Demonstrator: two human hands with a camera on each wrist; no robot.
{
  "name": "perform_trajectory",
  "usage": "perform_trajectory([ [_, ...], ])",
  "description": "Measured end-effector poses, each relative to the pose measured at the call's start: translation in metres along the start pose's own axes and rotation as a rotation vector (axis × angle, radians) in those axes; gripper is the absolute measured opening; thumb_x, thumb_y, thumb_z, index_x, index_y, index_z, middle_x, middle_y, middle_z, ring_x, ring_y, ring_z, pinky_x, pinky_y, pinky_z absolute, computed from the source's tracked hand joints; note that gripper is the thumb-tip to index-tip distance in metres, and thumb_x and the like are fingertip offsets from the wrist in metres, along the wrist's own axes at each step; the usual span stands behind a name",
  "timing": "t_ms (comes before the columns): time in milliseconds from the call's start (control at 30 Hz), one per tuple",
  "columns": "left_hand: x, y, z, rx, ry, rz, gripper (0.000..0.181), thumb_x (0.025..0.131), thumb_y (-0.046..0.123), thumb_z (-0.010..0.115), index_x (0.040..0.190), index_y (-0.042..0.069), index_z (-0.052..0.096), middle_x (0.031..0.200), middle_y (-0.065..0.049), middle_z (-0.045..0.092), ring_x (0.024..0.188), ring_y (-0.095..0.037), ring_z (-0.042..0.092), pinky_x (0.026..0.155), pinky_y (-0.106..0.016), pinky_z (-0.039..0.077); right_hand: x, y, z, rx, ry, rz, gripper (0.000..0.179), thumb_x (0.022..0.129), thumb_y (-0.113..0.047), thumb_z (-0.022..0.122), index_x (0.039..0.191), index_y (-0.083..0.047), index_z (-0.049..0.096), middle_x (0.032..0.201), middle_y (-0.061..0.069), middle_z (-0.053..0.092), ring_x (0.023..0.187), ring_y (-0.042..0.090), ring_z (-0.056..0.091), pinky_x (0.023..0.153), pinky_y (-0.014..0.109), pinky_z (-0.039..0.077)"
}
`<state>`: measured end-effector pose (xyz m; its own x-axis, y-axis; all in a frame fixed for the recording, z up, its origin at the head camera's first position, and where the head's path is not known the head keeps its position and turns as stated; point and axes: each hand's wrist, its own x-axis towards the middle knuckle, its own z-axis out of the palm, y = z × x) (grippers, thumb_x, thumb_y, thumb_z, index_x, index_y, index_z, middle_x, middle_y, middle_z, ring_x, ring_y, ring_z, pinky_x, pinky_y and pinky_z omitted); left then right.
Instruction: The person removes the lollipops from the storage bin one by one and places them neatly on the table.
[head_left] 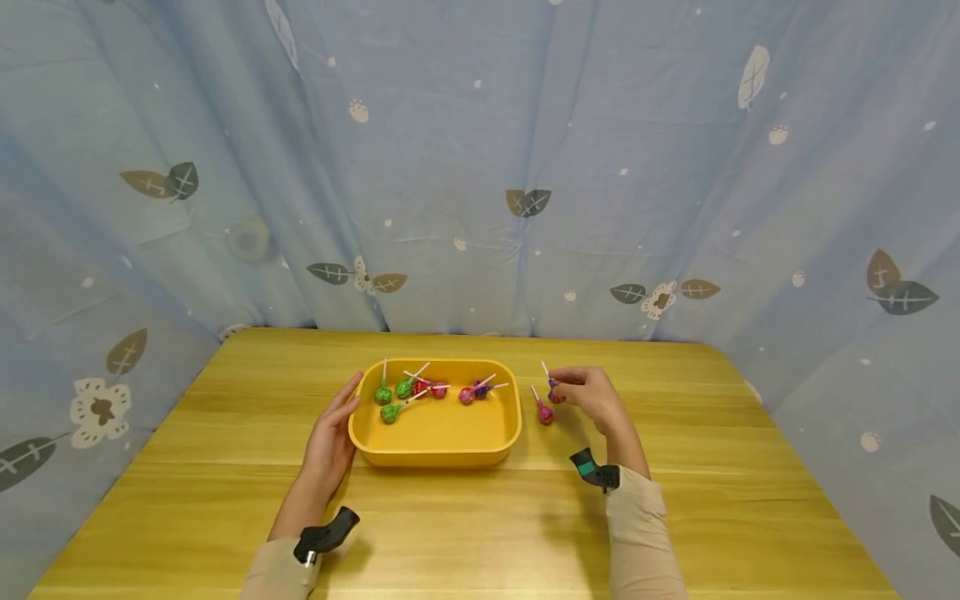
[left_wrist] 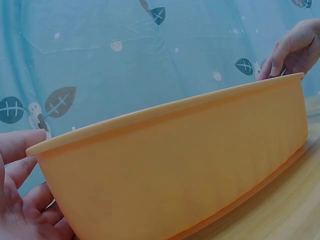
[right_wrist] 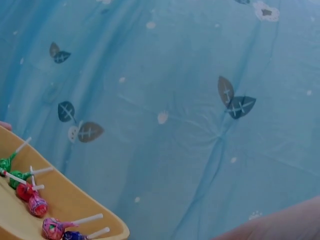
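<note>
Left of centre in the head view, straight to the left hand: fingers loosely extended, touching the near end of a yellow plastic tray, clamped on nothing. Smooth, round-cornered walls, long axis running left to right. Inside, green lollipops at the left, then a red lollipop, pink lollipops and a violet lollipop: crinkled shiny balls on slim white sticks. Just past the right wall, a loose pink lollipop on the wood-grain table, stick slanting to upper left. Right beside it, a purple lollipop pinched in the fingertips of the right hand, ball low, stick tipped to upper left. Key relation: tray directly left of that pinch, right hand nearest to both outside lollipops.
</note>
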<state>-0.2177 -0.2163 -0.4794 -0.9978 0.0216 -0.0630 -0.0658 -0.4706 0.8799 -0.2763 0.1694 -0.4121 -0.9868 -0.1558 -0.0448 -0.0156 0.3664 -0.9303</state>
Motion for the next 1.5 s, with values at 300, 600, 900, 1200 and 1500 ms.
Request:
perform_trajectory([
  [300, -0.001, 0.0, -0.001, -0.015, 0.012, 0.008, 0.053, 0.105, 0.021, 0.041, 0.155, 0.018, 0.024, 0.161, 0.001, 0.008, 0.145, -0.017, 0.011, 0.115, -0.038, 0.016, 0.008, 0.012, 0.005, -0.028, 0.033, 0.048, 0.032, 0.088, 0.004, 0.057, 0.119, 0.013, 0.062, 0.102, 0.026, 0.067, 0.083, 0.024, 0.065, 0.084, 0.048, 0.051],
  [600, -0.002, -0.001, -0.001, -0.012, -0.014, 0.016, 0.053, 0.106, 0.021, 0.04, 0.156, 0.018, 0.023, 0.162, 0.001, 0.006, 0.145, -0.017, 0.011, 0.115, -0.038, 0.016, 0.012, 0.021, 0.009, -0.108, 0.072, 0.125, 0.029, 0.09, 0.002, 0.059, 0.117, 0.009, 0.065, 0.106, 0.022, 0.066, 0.088, 0.026, 0.062, 0.082, 0.042, 0.052],
  [900, -0.001, -0.003, -0.003, -0.025, 0.006, 0.006, 0.054, 0.105, 0.022, 0.043, 0.155, 0.018, 0.025, 0.161, 0.002, 0.009, 0.145, -0.016, 0.012, 0.115, -0.037, 0.017, 0.013, 0.028, 0.009, -0.183, 0.058, 0.139, 0.026, 0.092, -0.001, 0.059, 0.116, 0.008, 0.066, 0.105, 0.02, 0.066, 0.083, 0.024, 0.061, 0.077, 0.039, 0.053],
  [1200, -0.002, -0.001, -0.001, -0.019, 0.003, 0.008, 0.054, 0.104, 0.02, 0.043, 0.155, 0.017, 0.024, 0.161, 0.001, 0.009, 0.145, -0.016, 0.012, 0.115, -0.037, 0.017, 0.013, 0.031, 0.01, -0.256, 0.057, 0.127, 0.025, 0.092, -0.002, 0.06, 0.113, 0.008, 0.067, 0.106, 0.021, 0.067, 0.084, 0.024, 0.063, 0.073, 0.036, 0.053],
  [1500, -0.001, 0.0, -0.001, -0.02, 0.003, 0.01, 0.055, 0.104, 0.02, 0.043, 0.155, 0.016, 0.024, 0.161, 0.001, 0.008, 0.145, -0.017, 0.012, 0.115, -0.038, 0.016, 0.014, 0.033, 0.013, -0.282, 0.066, 0.141, 0.027, 0.09, -0.004, 0.062, 0.114, 0.008, 0.067, 0.1, 0.018, 0.068, 0.081, 0.023, 0.063, 0.071, 0.035, 0.052],
])
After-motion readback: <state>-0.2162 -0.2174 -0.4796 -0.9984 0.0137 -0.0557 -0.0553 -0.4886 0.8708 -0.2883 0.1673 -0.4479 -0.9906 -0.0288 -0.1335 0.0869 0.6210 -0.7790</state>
